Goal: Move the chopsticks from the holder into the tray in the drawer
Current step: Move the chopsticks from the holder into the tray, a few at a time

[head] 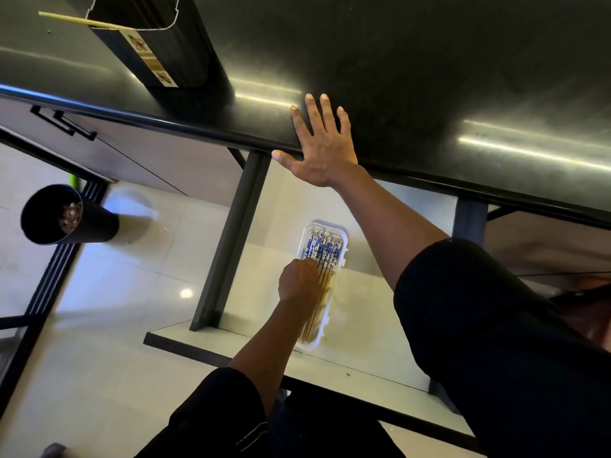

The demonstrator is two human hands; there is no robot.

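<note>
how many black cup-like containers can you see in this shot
2. The tall ribbed holder stands on the dark countertop at upper left, one chopstick sticking out. A round black bin sits on the floor at left. Others may be out of frame.

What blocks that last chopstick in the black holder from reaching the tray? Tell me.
Nothing visible. One chopstick juts from the holder on the countertop. The tray lies open-topped in the drawer below. Only the left hand sits over its chopsticks; the right hand rests flat on the counter edge.

Glossy dark counter (429,77), white plastic tray (342,236), pale wooden chopsticks (322,282) with blue-patterned tops, ribbed black holder (158,38).
</note>
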